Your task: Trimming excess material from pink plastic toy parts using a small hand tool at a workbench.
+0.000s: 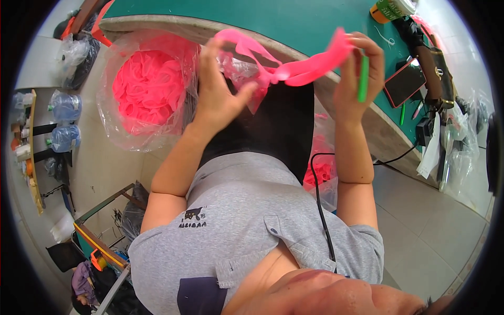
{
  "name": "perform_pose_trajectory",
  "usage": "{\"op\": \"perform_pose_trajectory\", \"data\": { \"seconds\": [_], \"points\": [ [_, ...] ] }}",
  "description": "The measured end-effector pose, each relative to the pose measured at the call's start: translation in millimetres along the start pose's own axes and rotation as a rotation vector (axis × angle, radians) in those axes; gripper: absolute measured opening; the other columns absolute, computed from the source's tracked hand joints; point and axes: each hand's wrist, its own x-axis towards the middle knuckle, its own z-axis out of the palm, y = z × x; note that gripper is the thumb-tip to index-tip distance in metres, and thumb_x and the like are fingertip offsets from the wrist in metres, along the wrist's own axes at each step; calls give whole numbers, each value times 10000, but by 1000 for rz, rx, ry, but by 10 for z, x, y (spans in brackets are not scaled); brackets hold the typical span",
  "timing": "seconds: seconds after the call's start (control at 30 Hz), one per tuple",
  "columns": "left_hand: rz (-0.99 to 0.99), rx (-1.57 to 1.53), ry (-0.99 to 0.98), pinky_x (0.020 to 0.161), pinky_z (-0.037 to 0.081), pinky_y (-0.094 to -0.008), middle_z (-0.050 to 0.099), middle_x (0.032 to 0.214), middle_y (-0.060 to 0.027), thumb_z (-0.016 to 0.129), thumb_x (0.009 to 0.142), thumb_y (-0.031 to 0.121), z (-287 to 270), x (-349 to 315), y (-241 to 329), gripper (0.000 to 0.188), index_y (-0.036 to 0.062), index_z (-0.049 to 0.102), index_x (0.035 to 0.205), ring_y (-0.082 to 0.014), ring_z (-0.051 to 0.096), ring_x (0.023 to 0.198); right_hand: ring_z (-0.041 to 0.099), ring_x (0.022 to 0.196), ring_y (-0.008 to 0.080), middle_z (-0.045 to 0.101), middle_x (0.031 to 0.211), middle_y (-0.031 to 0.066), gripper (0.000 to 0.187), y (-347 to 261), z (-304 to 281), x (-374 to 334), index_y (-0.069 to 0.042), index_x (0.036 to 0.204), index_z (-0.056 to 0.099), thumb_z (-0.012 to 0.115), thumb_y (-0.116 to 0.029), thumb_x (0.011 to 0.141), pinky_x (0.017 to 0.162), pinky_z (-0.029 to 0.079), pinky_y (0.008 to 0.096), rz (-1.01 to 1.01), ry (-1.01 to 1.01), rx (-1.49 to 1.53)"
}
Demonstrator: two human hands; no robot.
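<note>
A bright pink fabric strip [310,70], gathered or knotted near its middle, stretches between my hands at the table's front edge. My left hand [216,86] has its fingers raised at the strip's left end, its thumb apart from them. In my right hand [362,73], the strip's right end is pinched between bent fingers. A slim green tool [363,80] also lies in that hand, its kind not clear. Crumpled clear plastic [239,71] shows behind the strip, above my dark lap.
A clear bag of pink strips [149,89] stands left of my lap; another pink-filled bag [320,170] is by my right side. On the green table [315,23] lie a phone [405,83], a cup [389,10] and a dark bag [437,79]. A black cable [319,199] crosses my shirt.
</note>
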Motion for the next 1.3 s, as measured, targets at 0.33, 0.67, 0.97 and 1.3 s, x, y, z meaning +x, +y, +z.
{"op": "perform_pose_trajectory", "data": {
  "seconds": [0.33,0.67,0.97,1.3],
  "points": [
    [-254,-185,63,1013,330,-419,368,1236,-191,869,631,241,58,-92,-113,924,-18,250,1266,-298,392,1174,581,718,63,606,821,38,175,-1,126,207,20,1044,561,601,-31,881,611,489,199,327,-61,312],
    [-342,-163,-104,927,401,-402,524,1153,-149,769,767,200,-405,-82,-274,444,-8,539,1084,-253,498,1097,498,535,29,558,683,-6,151,59,562,503,-3,991,541,615,-94,897,502,407,158,-144,-150,1198],
    [-134,-670,-270,908,459,-334,546,1117,-90,815,715,159,54,71,85,609,12,487,1207,-195,549,1064,531,553,46,576,717,12,135,-465,585,419,6,977,547,606,-89,901,511,448,167,407,-230,232],
    [-638,-1480,-365,831,513,-326,629,1073,-112,662,869,114,-131,132,279,380,12,509,1202,-185,630,941,619,905,153,596,1159,131,253,24,209,59,33,1103,564,496,-167,964,855,510,307,643,-379,110]
  ]
}}
